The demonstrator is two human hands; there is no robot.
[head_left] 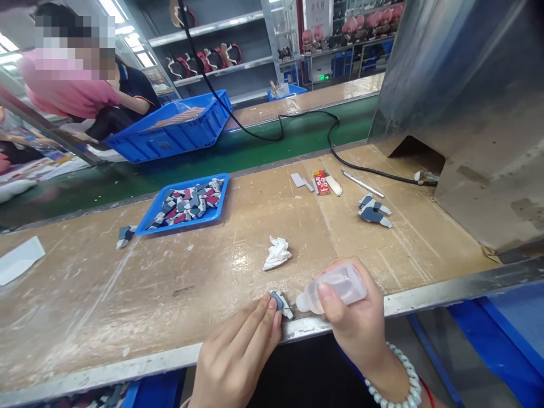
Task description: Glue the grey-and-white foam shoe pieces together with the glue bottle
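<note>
My left hand (238, 354) pinches a small grey and white plastic piece (281, 304) against the worn wooden bench (170, 277), close to its metal front edge. My right hand (357, 323) is wrapped round a small clear squeeze bottle (335, 286), tilted so its nozzle points left at the piece, nearly touching it. A crumpled white cloth (277, 253) lies just behind both hands.
A blue tray (158, 208) of several grey, white and red pieces sits at mid-left, with a loose piece (124, 235) beside it. Grey pieces (374, 211), a metal tool (362, 184) and a red packet (321, 182) lie further right. A metal housing (476, 102) stands right. Another person (85, 85) sits beyond the green conveyor (255, 148).
</note>
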